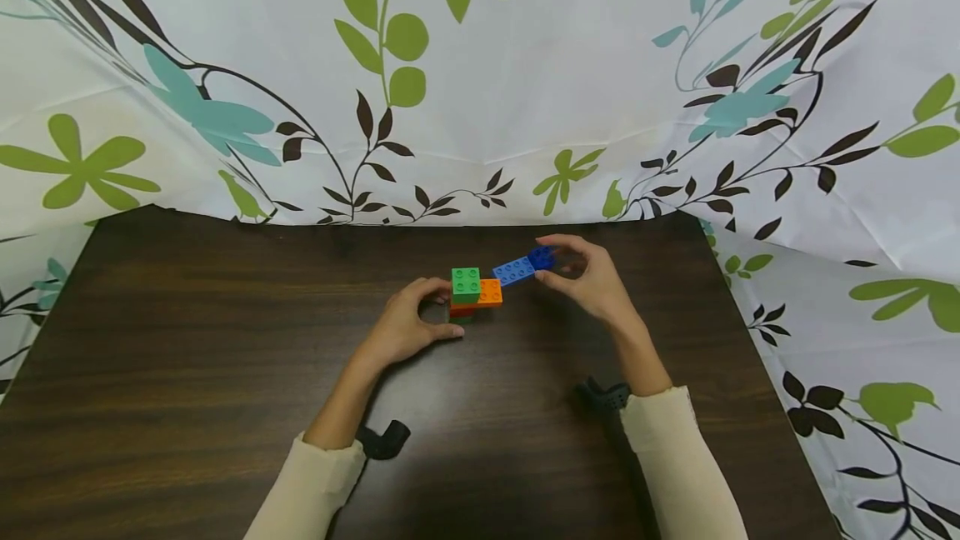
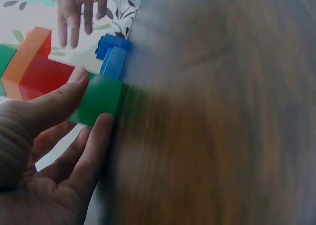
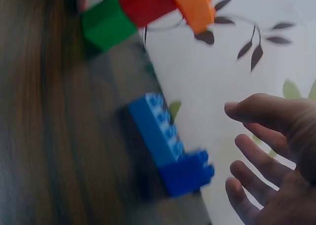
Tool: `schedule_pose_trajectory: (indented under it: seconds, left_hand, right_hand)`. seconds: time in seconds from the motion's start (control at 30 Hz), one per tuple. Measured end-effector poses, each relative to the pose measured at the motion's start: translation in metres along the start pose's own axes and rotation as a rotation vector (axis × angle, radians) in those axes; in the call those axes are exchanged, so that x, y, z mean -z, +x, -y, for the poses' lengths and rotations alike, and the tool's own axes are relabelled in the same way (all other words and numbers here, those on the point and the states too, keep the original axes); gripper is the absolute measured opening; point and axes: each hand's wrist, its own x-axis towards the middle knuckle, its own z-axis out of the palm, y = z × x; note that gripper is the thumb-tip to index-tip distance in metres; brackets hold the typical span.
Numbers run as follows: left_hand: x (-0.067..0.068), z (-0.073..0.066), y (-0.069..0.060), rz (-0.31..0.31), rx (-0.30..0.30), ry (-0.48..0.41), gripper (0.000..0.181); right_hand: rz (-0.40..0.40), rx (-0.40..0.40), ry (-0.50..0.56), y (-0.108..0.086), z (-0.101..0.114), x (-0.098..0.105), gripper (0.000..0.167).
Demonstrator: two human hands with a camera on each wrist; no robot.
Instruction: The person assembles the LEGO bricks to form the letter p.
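My left hand (image 1: 407, 325) holds a stack of toy building bricks at its left side, with the thumb on the near side. The stack has a green brick (image 1: 465, 283) on top, an orange brick (image 1: 491, 293) under it, then a red brick (image 2: 43, 79) and a green bottom brick (image 2: 101, 99). Right of the stack, a long light blue brick (image 1: 513, 271) lies on the table with a dark blue brick (image 3: 185, 174) on its outer end. Around that end hovers my right hand (image 1: 592, 277), its fingers spread and apart from the bricks in the right wrist view.
The dark wooden table (image 1: 187, 373) ends at a white leaf-patterned cloth (image 1: 480, 132), just behind the bricks. Black wrist devices are on the left wrist (image 1: 384, 440) and the right wrist (image 1: 606, 395).
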Motion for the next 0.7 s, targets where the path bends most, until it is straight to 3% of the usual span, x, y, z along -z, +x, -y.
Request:
schedule_pose_trajectory:
  seconds: [0.23,0.5,0.7]
  left_hand:
    - [0.012,-0.003,-0.006,0.028,-0.025,-0.038,0.065]
    - [0.019,-0.026,-0.008,-0.041,-0.141,-0.081,0.069]
    - [0.02,-0.04,-0.009,-0.086,-0.201,-0.131,0.065]
  right_hand:
    - [0.015,-0.04,-0.035,0.005,-0.022,0.007,0.054]
    - [0.031,-0.098,-0.053,0.01,-0.037,0.006,0.06]
    - [0.029,-0.063,-0.024,0.013,-0.047,0.003,0.055]
